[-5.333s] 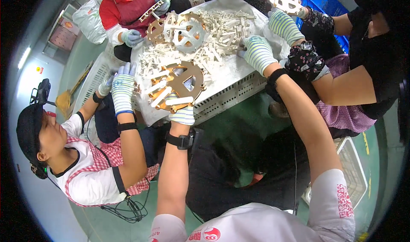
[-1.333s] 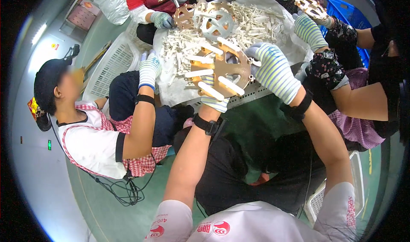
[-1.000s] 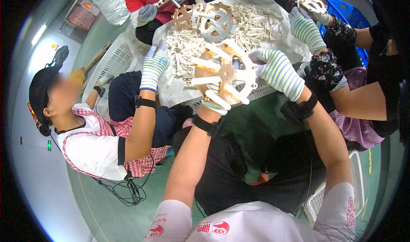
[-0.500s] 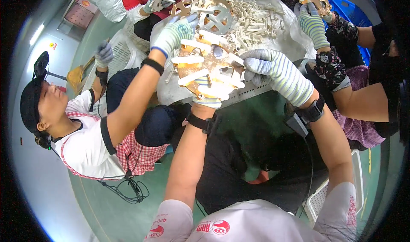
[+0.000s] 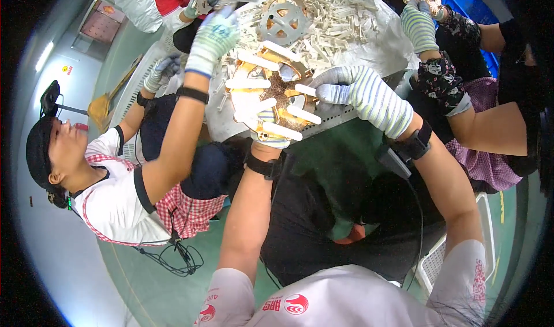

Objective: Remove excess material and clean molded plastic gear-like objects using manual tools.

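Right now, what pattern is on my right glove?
Thin grey and white stripes on the right glove, seen from the head view.

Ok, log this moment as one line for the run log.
left hand: grips round brass-coloured wheel from below | right hand: at wheel's right rim, on a white stick | co-worker's gloved hand: over the stick pile
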`<state>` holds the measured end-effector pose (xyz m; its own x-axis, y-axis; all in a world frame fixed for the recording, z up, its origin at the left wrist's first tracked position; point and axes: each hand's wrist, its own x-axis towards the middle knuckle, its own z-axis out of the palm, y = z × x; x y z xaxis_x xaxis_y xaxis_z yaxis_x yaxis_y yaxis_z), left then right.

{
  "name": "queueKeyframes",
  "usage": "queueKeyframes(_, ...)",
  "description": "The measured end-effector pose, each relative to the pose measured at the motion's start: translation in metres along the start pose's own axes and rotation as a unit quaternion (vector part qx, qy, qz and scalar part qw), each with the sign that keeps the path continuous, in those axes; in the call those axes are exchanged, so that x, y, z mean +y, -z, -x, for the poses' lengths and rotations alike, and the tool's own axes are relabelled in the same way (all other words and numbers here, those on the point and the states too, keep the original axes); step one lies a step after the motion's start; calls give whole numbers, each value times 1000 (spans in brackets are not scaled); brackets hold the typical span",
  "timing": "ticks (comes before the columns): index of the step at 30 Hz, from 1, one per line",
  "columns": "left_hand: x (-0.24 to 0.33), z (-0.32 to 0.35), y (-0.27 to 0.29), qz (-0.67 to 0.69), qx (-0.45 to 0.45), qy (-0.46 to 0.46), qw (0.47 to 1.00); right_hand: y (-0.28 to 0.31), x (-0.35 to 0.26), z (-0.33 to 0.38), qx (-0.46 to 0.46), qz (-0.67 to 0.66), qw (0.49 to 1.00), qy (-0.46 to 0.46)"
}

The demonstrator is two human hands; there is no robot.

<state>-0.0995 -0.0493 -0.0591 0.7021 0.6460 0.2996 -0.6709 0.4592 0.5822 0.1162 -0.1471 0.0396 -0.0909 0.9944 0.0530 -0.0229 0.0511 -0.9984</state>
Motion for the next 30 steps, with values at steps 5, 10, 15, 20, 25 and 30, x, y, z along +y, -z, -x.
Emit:
queueKeyframes(5,5,-8,-1,-231,97,-34,967,-6,-7,-2,36,183,973,138)
queueKeyframes(10,19,-19,-2,-740,89,-142,651,7,-17,-4,55,24,998,3)
queueKeyframes(15,35,-21,11,-757,138,-173,615,45,-4,-27,175,314,931,63)
queueKeyframes(20,35,-13,33,-653,172,-143,723,40,31,-46,164,474,864,51)
queueKeyframes(25,28,-17,43,-630,151,-125,751,33,41,-68,173,598,779,72)
queueKeyframes(30,24,-30,46,-625,88,-102,769,30,40,-80,159,661,723,122)
